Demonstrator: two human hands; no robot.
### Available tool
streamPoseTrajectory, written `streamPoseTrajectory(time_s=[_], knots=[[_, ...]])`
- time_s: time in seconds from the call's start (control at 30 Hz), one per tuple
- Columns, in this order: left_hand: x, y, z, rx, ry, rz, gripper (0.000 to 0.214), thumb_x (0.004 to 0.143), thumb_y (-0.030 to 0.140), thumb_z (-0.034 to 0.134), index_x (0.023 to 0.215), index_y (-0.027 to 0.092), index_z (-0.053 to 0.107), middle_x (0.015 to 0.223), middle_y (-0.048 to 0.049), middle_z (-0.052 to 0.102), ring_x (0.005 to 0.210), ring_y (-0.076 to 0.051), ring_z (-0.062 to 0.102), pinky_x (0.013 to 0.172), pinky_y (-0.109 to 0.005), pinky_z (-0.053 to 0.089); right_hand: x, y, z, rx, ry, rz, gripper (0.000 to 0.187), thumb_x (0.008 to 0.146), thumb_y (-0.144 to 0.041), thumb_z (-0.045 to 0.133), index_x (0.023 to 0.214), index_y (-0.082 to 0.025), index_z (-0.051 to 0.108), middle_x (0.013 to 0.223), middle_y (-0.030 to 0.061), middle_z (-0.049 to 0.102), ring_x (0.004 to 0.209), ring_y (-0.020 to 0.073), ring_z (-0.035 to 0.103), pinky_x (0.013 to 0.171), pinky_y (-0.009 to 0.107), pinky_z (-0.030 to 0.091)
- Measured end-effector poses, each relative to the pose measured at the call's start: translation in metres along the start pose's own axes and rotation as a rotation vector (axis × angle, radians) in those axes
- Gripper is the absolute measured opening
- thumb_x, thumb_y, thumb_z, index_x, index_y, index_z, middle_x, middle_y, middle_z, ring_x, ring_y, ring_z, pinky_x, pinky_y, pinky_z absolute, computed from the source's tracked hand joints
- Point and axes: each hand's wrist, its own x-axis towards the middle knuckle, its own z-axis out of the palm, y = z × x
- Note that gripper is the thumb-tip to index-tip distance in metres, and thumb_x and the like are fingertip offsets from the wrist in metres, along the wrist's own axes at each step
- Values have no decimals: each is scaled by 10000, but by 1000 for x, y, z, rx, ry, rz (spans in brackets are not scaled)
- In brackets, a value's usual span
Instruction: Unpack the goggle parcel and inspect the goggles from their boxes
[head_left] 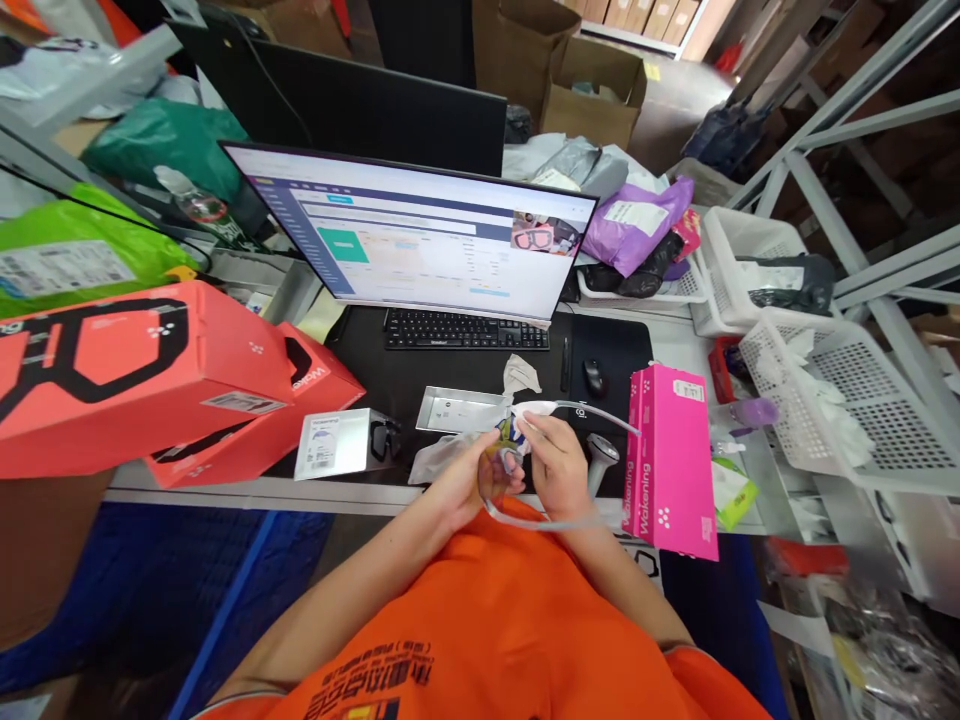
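Both my hands meet just above the desk's front edge (247,492), holding a pair of clear-framed glasses (507,452). My left hand (459,482) is closed around one lens. My right hand (553,462) pinches the frame near the other lens with a white cloth; one clear temple arm (592,412) reaches toward a pink box (671,462) that stands upright at my right. The other temple arm curves below my hands. A silver open case (457,408) and a crumpled cloth (520,376) lie just beyond my hands.
A monitor (420,232), keyboard (465,330) and mouse (595,377) sit behind. Large red-orange boxes (142,370) lie at the left with a small white box (334,442) beside them. White baskets (832,400) and bagged parcels (634,225) fill the right side.
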Motion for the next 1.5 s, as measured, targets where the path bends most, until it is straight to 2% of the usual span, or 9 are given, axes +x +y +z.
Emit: streamPoseTrajectory(time_s=[0.13,0.27,0.4,0.6,0.73,0.83,1.03,1.27,1.5], knots=[[-1,0,-3,43,-57,70,358,936,380,598,703,114,652,631,-74,657,571,-164,635,641,-283,559,8,-10,1,-16,21,52,428,945,-41,492,1248,-261,700,1110,75,767,992,217,717,892,413,600],[0,-1,-9,57,-107,131,345,894,392,657,683,118,654,638,-86,653,580,-170,631,630,-280,546,12,-23,2,133,-82,61,347,977,-101,521,1226,-263,700,890,28,776,812,180,722,778,359,607],[0,-3,-13,36,-101,146,312,888,384,668,707,130,652,637,-74,655,571,-167,625,617,-285,545,11,-16,0,123,-175,-71,356,973,-87,514,1248,-234,686,1016,63,773,919,197,705,826,376,597],[-2,4,-8,81,-106,125,344,897,400,659,705,114,663,670,-88,669,607,-182,658,648,-287,566,18,-5,0,-34,14,38,384,935,-34,510,1152,-244,746,994,81,765,945,218,693,835,391,584],[-3,8,-8,70,-87,145,351,902,387,655,688,110,663,657,-80,651,578,-172,640,637,-290,570,19,-12,4,215,-102,29,339,929,-40,542,1054,-265,762,906,23,781,830,166,708,767,332,590],[-4,7,-8,43,-77,109,359,917,375,640,675,111,658,655,-86,649,575,-162,628,662,-294,572,14,-9,1,201,-141,-13,331,937,-55,540,1076,-264,756,941,29,786,864,173,715,774,343,598],[-5,11,-4,98,-87,71,433,926,443,612,641,120,653,666,-105,665,592,-179,647,658,-291,569,12,3,-3,-49,56,46,364,937,-44,524,1122,-261,749,988,59,785,929,212,724,839,402,592],[0,14,-8,88,-105,75,377,920,404,602,673,126,659,632,-65,639,568,-168,633,640,-290,558,8,-5,1,52,-107,-50,357,936,-54,545,1138,-274,740,1002,35,787,908,198,717,797,382,600],[-3,21,-7,101,-130,73,432,924,460,602,656,124,642,654,-85,653,578,-165,630,691,-306,568,26,-3,4,-56,76,-28,355,929,-32,543,1112,-265,739,964,39,788,866,199,705,796,387,568]])
